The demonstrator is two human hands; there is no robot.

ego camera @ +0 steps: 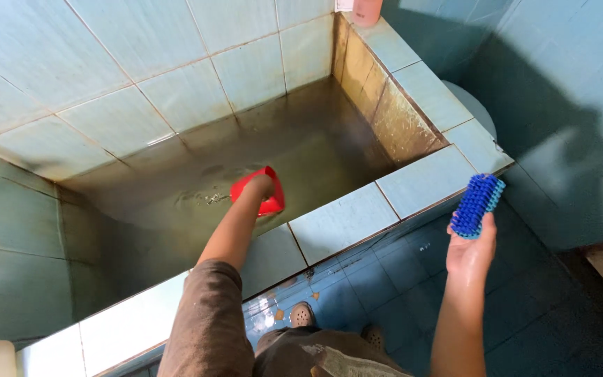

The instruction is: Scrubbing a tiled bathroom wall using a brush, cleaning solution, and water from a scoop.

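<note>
— Where are the hands?

— The left hand (263, 187) reaches down into the tiled water tank (343, 222), fingers closed on a red scoop (259, 192) at the murky water's surface. The right hand (470, 246) is raised outside the tank, pinching a blue scrub brush (477, 206) by its lower end.

— How does the brush lie?

— Its long axis runs up and away from the right hand, bristles toward the tank rim, which sits between the two hands. The left hand is nearer the water.

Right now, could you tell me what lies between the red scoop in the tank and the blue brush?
In the head view, the tiled tank rim runs between the red scoop and the blue brush; nothing sits on that stretch.
</note>
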